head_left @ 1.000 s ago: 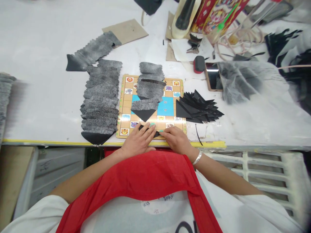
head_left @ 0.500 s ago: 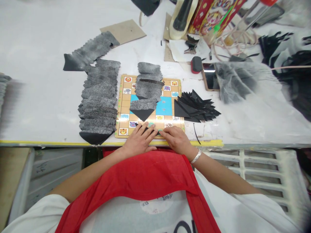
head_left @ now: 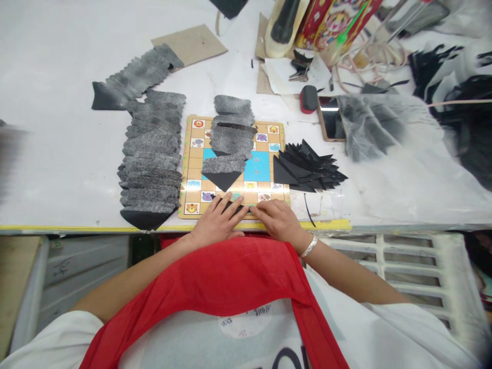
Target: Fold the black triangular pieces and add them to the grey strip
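Observation:
My left hand (head_left: 216,218) lies flat with its fingers spread over a thin black piece (head_left: 228,205) at the near edge of a board printed with animal pictures (head_left: 194,166). At the right end of that piece, my right hand (head_left: 280,220) has its fingers pinched together; its fingertips cover that end. Just beyond the hands, overlapping grey-and-black pieces (head_left: 231,139) lie on the board, the nearest with a black point towards me. A longer overlapping row of similar pieces (head_left: 151,154) is left of the board. Loose black pointed pieces (head_left: 309,166) are heaped by its right edge.
A phone (head_left: 331,118) lies partly under clear plastic sheeting (head_left: 378,128) on the right. Behind it are a small black-and-red case (head_left: 309,99), a red box (head_left: 333,25) and tangled cords. A cardboard piece (head_left: 196,45) rests at the back. Yellow tape (head_left: 77,227) lines the table's front edge.
The whole view has shifted slightly, so the things on the table appear a little further left. Both hands keep nearly the same pose on the black piece.

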{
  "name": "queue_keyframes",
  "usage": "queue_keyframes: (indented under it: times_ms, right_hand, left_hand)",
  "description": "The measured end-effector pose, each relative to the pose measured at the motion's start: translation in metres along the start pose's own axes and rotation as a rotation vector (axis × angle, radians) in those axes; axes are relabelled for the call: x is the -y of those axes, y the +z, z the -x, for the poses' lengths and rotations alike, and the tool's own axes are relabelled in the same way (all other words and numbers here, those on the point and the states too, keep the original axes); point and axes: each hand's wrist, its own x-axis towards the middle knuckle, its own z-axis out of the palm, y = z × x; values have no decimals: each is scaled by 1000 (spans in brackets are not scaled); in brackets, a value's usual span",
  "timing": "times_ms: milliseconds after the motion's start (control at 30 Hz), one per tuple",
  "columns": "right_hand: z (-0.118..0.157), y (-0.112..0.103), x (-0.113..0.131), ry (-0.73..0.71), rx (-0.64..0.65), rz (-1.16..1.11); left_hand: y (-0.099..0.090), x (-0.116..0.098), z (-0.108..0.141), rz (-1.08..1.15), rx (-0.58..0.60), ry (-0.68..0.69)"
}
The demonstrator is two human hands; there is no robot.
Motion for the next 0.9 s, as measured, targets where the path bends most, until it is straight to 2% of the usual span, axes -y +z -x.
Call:
queue_keyframes:
  times_ms: [133,233,300,367,467,633,767,833,900]
  right_hand:
    - [0,-9,4,-74,83,120]
    - [-1,-14,2,-110,123,121]
    - [-3,-14,0,-70,120,53]
    - [-5,-12,-1,36,79,-30]
    - [-10,-6,6,136,30,-78]
    - [-8,3,25,92,73,76]
    - [-5,-1,25,50,85,168]
    - [-7,-7,22,68,94,148]
    - [-13,-14,21,150,96,69]
  left_hand:
    - [2,1,0,-8,-11,5]
    - [3,0,-1,-10,-19,-10]
    - [4,-1,0,-12,-19,-15]
    - [5,-2,0,-11,-13,-19]
    - [5,-4,-1,-12,-1,-30]
    - [3,-3,2,-18,-16,-49]
    - [4,4,16,-42,-69,-121]
    - [7,9,24,-61,-125,-128]
    - [12,11,30,-73,-163,-122]
